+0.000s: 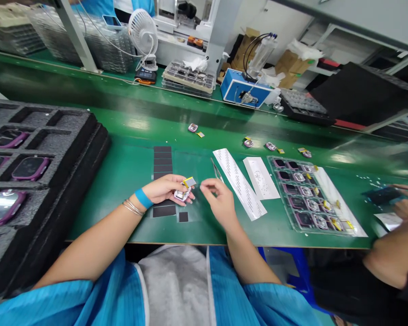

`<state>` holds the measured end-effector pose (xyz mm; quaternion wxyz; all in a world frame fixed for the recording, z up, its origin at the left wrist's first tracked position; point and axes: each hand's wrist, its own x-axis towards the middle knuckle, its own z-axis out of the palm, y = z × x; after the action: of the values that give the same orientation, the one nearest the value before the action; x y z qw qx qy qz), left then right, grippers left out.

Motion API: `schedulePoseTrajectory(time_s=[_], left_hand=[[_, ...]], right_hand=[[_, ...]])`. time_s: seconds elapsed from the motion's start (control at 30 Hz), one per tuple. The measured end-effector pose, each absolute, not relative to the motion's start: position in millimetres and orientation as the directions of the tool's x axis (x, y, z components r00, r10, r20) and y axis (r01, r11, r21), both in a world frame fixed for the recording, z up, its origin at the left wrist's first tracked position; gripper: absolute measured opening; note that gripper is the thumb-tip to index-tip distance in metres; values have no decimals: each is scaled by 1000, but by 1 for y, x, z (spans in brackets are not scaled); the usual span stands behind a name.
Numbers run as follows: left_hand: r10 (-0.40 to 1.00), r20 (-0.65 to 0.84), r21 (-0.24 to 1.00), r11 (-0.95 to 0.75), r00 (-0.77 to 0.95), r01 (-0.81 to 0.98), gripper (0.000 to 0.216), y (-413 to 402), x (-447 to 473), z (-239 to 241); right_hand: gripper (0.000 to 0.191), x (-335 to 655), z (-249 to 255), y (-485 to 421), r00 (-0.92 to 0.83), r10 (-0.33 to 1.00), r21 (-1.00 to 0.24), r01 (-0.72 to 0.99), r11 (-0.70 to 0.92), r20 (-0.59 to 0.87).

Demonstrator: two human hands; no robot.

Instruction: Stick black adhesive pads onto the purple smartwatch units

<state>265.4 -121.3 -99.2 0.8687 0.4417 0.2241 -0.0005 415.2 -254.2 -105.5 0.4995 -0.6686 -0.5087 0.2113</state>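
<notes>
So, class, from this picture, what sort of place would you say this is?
Probably an electronics assembly line in a factory: a long green workbench, a foam tray of what look like watch bodies, a plastic tray of small parts, and blue smocks.

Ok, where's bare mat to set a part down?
Bare green mat lies between the foam tray and the black strips by the left hand. Crowded: right, around the clear tray and paper sheets.

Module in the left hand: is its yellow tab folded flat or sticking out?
Sticking out: the yellow tab angles away from the edge of the module in the left hand, not folded onto its face.
</notes>
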Motion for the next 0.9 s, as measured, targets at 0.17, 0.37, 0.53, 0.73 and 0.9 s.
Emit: schedulePoseTrajectory(time_s=[0.17, 0.37, 0.53, 0.73, 0.9], left_hand=[[-120, -303, 752, 579, 945, 314, 18, -118, 258, -98], [-123, -330, 778, 526, 936, 344, 14, -122, 260, -97], [-101, -344, 774, 533, 934, 343, 16, -120, 259, -95], [-96, -314, 778, 544, 945, 314, 20, -117, 258, -96], [-81, -319, 791, 526, 944, 313, 19, -120, 258, -94]], right_hand=[[11, 393, -111, -283, 106, 985, -707, 707, 21, 135], [12, 378, -115, -284, 121, 978, -580, 815, -1, 168], [6, 379, -114, -278, 169, 976, -585, 809, -58, 137], [9, 377, -123, -276, 157, 977, -588, 808, -43, 145], [10, 378, -125, -294, 45, 979, -607, 790, 88, 201]])
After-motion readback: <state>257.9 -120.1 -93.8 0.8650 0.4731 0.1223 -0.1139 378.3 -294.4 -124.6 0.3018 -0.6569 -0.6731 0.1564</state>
